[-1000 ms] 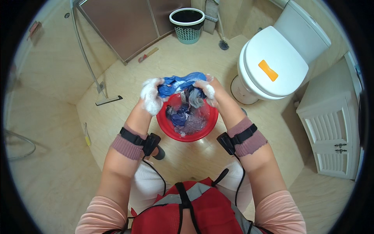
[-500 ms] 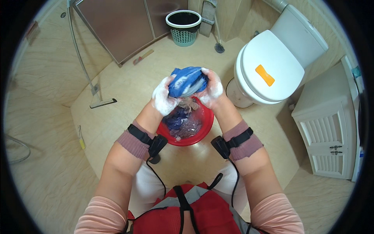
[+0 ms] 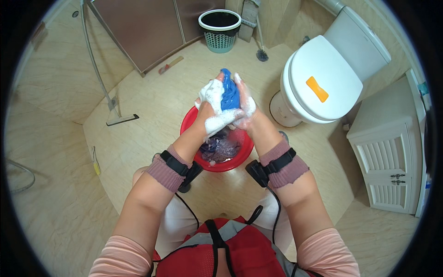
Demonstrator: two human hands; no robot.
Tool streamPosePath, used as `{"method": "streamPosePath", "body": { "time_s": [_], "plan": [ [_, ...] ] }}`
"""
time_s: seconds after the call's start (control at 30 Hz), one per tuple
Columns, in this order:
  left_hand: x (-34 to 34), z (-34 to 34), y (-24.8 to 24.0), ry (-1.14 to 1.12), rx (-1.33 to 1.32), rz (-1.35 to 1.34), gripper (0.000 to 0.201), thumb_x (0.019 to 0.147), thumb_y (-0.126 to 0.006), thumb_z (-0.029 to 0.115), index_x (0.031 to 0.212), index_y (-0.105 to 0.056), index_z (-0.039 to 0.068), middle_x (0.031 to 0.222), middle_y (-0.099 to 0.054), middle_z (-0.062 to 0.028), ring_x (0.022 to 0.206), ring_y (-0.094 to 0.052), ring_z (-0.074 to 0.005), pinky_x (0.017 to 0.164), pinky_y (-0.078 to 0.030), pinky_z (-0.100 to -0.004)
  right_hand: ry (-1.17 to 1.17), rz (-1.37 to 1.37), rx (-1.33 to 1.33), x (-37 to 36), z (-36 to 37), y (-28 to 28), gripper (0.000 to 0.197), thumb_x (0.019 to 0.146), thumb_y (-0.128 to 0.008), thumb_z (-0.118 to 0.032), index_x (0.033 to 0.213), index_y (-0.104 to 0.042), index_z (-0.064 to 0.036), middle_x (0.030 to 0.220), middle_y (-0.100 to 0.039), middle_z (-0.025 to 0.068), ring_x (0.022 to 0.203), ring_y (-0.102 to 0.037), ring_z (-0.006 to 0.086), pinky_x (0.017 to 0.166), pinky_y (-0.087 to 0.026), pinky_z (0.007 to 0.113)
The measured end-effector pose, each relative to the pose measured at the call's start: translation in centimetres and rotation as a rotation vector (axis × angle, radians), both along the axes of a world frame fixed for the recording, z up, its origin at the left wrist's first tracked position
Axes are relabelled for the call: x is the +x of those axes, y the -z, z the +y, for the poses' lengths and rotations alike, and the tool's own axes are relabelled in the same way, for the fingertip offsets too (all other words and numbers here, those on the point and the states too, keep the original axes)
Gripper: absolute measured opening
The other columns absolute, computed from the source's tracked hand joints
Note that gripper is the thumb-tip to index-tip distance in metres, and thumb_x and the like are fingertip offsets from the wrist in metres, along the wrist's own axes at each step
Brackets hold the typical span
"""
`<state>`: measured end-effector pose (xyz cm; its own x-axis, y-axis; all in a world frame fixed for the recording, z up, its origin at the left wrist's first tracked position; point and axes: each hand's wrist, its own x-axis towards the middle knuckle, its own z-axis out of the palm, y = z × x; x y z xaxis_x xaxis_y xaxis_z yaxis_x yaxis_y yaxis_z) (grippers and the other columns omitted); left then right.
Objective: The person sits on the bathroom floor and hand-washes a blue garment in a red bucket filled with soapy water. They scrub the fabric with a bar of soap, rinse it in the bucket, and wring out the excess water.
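Note:
A wet blue cloth (image 3: 230,94) is bunched between my two hands above the far part of a red basin (image 3: 230,167). My left hand (image 3: 212,98), thick with white suds, is closed round the cloth's left side. Pressed against its right side is my right hand (image 3: 248,105), with foam along the fingers and palm. Foam hides some of the fingertips. In the basin, dark blue and greyish wet laundry (image 3: 221,145) lies in bubbly water, partly covered by my left wrist.
A white toilet (image 3: 323,78) with an orange object (image 3: 317,89) on its lid stands at the right, beyond a louvred cabinet (image 3: 385,157). A squeegee (image 3: 122,121) leans at the left. A waste bin (image 3: 219,39), a toilet brush (image 3: 261,54) and a wooden-handled brush (image 3: 170,65) are at the back.
My hands have come closer together and squeezed the spread blue cloth into a narrow, upright bunch. More foam now covers my left hand.

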<state>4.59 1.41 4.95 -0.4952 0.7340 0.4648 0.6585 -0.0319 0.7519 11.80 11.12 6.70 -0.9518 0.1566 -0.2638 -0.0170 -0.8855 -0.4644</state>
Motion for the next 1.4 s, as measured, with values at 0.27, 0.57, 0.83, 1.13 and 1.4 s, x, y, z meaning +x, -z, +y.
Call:
{"method": "streamPosePath", "body": {
  "time_s": [0.27,0.57,0.83,1.13,1.4],
  "plan": [
    [-0.1,1.2,1.7,-0.046,0.042,-0.286,0.049,0.068,-0.078,0.029,0.104,-0.06,0.001,0.096,-0.064,-0.0168,0.094,-0.061,-0.0374,0.082,-0.049,-0.042,0.12,-0.106,0.02,-1.5,-0.6,2.7,0.047,0.096,-0.047,-0.052,0.112,-0.059,-0.0088,0.106,-0.065,0.0099,0.097,-0.064,0.0272,0.09,-0.051,0.041],
    [-0.3,1.3,1.0,-0.065,0.063,-0.509,0.013,0.094,-0.062,0.017,0.098,-0.055,0.007,0.09,-0.059,-0.0023,0.08,-0.056,-0.0099,0.067,-0.05,-0.0276,0.367,-0.125,0.142,-2.9,-1.7,4.0,0.042,0.1,-0.046,-0.041,0.116,-0.06,-0.0041,0.109,-0.066,0.0097,0.097,-0.063,0.0254,0.09,-0.051,0.039],
    [0.7,1.3,0.7,-0.026,0.44,-1.268,0.017,0.097,-0.056,0.026,0.088,-0.054,0.011,0.081,-0.056,-0.0011,0.075,-0.056,-0.0128,0.066,-0.05,-0.0283,0.588,-0.372,0.97,-2.2,-2.5,4.1,0.056,0.092,-0.06,-0.047,0.071,-0.063,0.0055,0.057,-0.057,0.0112,0.056,-0.049,0.0183,0.057,-0.044,0.036],
    [-1.0,0.3,-0.6,-0.002,0.296,-1.713,0.038,0.097,-0.045,0.048,0.098,-0.058,0.012,0.096,-0.065,-0.008,0.086,-0.065,-0.0253,0.08,-0.054,-0.0393,0.494,-0.438,1.51,-1.1,-2.7,2.7,0.047,0.09,-0.061,-0.045,0.084,-0.066,0.0008,0.074,-0.065,0.0229,0.066,-0.062,0.0374,0.063,-0.05,0.04],
    [-2.6,-1.1,-3.2,-0.069,0.057,-1.717,0.057,0.099,-0.033,0.056,0.126,-0.055,0.011,0.12,-0.063,-0.0121,0.105,-0.064,-0.0284,0.089,-0.053,-0.0463,0.13,-0.229,0.611,0.2,-0.9,0.7,0.044,0.09,-0.066,-0.034,0.116,-0.058,0.001,0.099,-0.066,0.0138,0.082,-0.064,0.0169,0.073,-0.053,0.03]
  ]
}}
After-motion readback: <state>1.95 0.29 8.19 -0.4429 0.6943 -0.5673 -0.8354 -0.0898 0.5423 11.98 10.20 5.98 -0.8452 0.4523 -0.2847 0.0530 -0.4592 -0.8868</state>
